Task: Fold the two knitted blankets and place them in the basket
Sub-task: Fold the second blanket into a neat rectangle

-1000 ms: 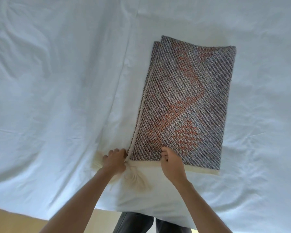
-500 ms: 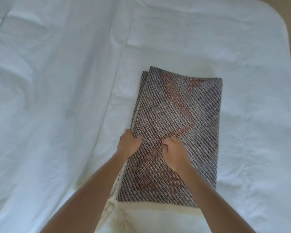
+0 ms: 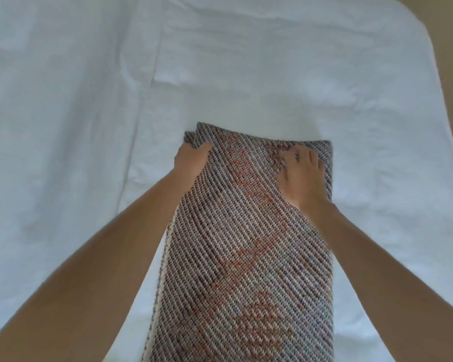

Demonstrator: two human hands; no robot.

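A knitted blanket (image 3: 246, 257), grey-brown with an orange pattern and a cream edge, lies folded in a long strip on the white sheet, running from the bottom of the view to the middle. My left hand (image 3: 191, 159) grips its far left corner, thumb on top and fingers at the layered edge. My right hand (image 3: 301, 173) lies on top near the far right corner, fingers curled into the fabric. No basket and no second blanket are in view.
The white sheet (image 3: 76, 126) covers a bed, wrinkled, spreading wide to the left and beyond the blanket. The bed's rounded far right corner (image 3: 429, 48) gives way to tan floor along the right side.
Both hands have slid from the blanket's near tasselled end up along it to its far corners. The view has moved forward, so the near cream edge and tassels are out of sight.
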